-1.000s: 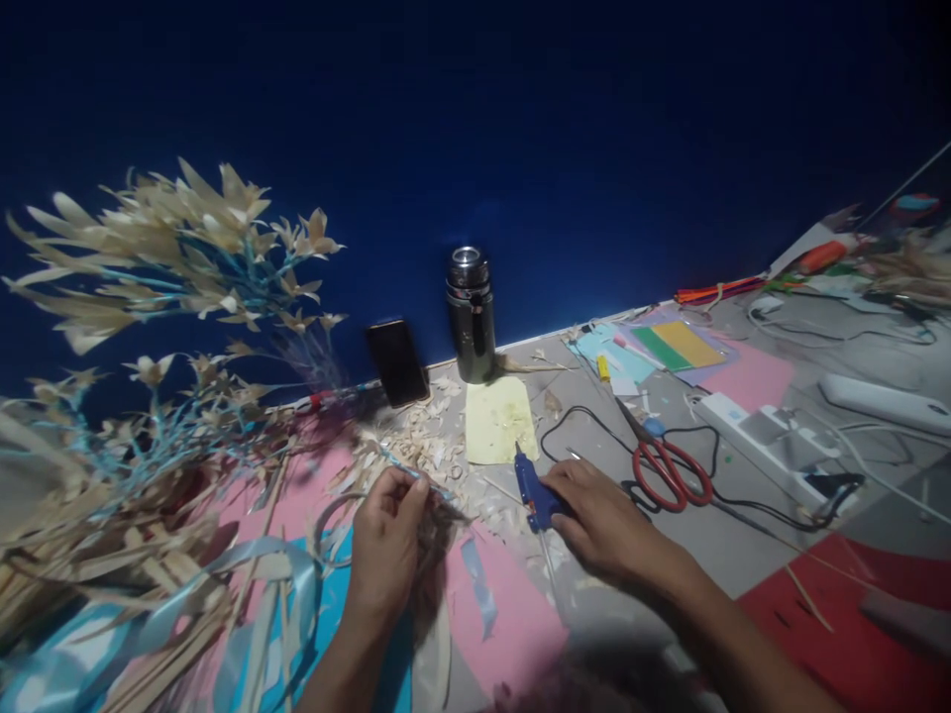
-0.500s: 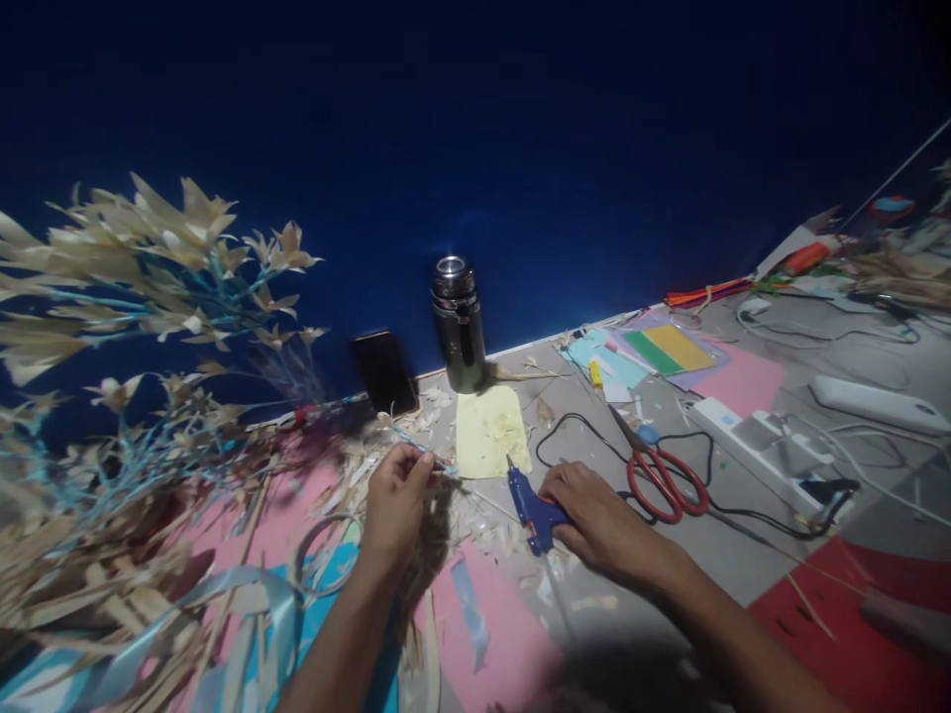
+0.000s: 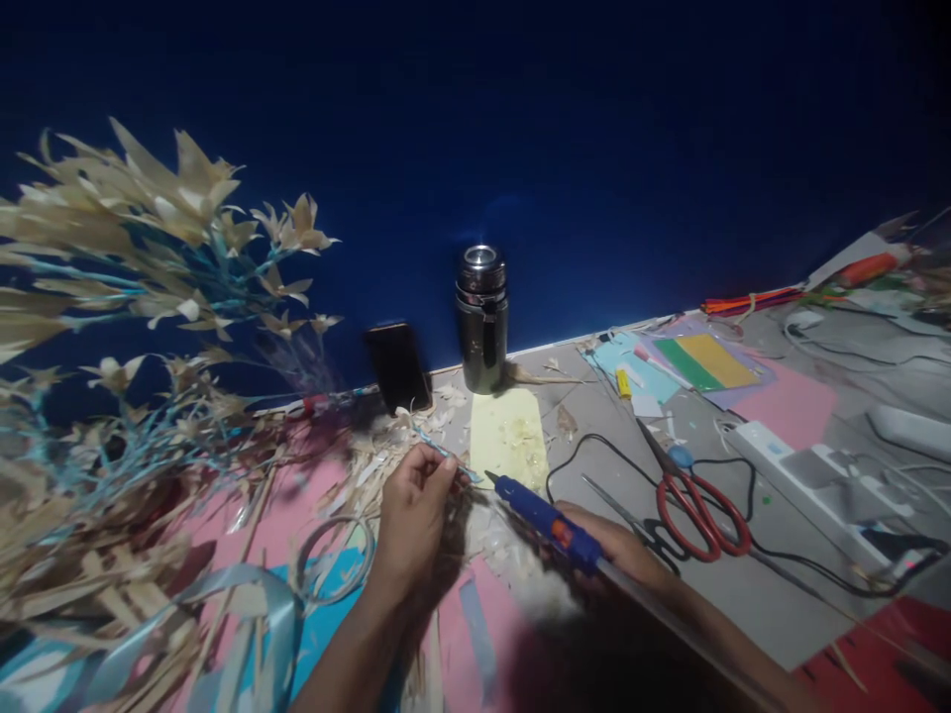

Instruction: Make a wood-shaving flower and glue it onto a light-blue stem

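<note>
Between its thumb and fingers, my left hand point(image 3: 420, 495) pinches a thin stem wrapped in light blue point(image 3: 444, 452), with a small pale tip at its upper end. My right hand point(image 3: 613, 545) is closed round a blue glue gun point(image 3: 550, 520), partly hidden behind it. The gun's dark nozzle points left, close to the lower right end of the stem; whether they touch cannot be made out. Just beyond lies a pale yellow card point(image 3: 509, 436) with dried glue blobs on it.
A steel flask point(image 3: 482, 327) and a phone point(image 3: 399, 366) stand by the blue wall. Pale flowers on blue stems point(image 3: 200, 257) rise at left. Red-handled scissors point(image 3: 702, 515), small scissors, cords and a power strip point(image 3: 809, 495) lie at right. Shavings and ribbon cover the left.
The glue gun has been lifted and turned, its nozzle now pointing left near the stem. The small scissors beside it have come into sight. The view has shifted slightly.
</note>
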Available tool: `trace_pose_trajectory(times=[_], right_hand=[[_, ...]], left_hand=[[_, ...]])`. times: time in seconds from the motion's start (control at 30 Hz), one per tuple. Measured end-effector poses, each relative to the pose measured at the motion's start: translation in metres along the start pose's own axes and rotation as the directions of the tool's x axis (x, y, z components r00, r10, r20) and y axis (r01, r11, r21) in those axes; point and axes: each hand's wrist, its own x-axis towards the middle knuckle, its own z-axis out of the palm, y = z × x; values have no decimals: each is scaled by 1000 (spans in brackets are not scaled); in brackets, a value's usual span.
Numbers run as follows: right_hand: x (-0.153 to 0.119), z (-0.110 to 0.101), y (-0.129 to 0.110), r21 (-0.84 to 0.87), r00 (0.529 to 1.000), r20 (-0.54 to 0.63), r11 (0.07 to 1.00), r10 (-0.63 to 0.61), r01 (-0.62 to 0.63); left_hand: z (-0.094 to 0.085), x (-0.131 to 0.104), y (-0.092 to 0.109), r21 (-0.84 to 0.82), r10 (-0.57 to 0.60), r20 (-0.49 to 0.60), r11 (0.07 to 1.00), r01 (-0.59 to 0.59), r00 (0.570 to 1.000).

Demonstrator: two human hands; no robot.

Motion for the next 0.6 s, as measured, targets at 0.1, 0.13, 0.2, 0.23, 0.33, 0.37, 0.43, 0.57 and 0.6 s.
trace_pose_trajectory(times=[0.1, 0.13, 0.2, 0.23, 0.33, 0.37, 0.43, 0.57, 0.6], right_hand=[[2, 4, 0, 25, 998, 49, 999, 46, -47], [3, 5, 1, 30, 997, 54, 998, 49, -51], [3, 5, 2, 30, 998, 46, 999, 40, -41], [3, 5, 2, 30, 999, 39, 999, 27, -29], [4, 6, 3, 32, 999, 38, 999, 3, -4], [3, 6, 3, 29, 999, 37, 1000, 1, -2], [3, 6, 4, 17, 999, 36, 1000, 2, -3], [0, 6, 7, 23, 1000, 27, 1000, -2, 1], [-1, 6, 9, 29, 1000, 25, 1000, -3, 2]], left_hand=[[0, -1, 2, -1, -8, 10, 1000, 8, 1000], [0, -1, 2, -5, -10, 9, 1000, 10, 1000], [0, -1, 3, -4, -14, 2, 1000, 14, 1000], [1, -2, 3, 0, -15, 0, 1000, 15, 1000], [1, -3, 4, -4, -13, 3, 1000, 13, 1000], [0, -4, 4, -11, -10, 6, 1000, 10, 1000], [0, -5, 5, -27, -3, 16, 1000, 3, 1000], [0, -5, 6, -35, 10, 40, 999, -9, 999], [0, -5, 6, -34, 14, 42, 999, -13, 999]])
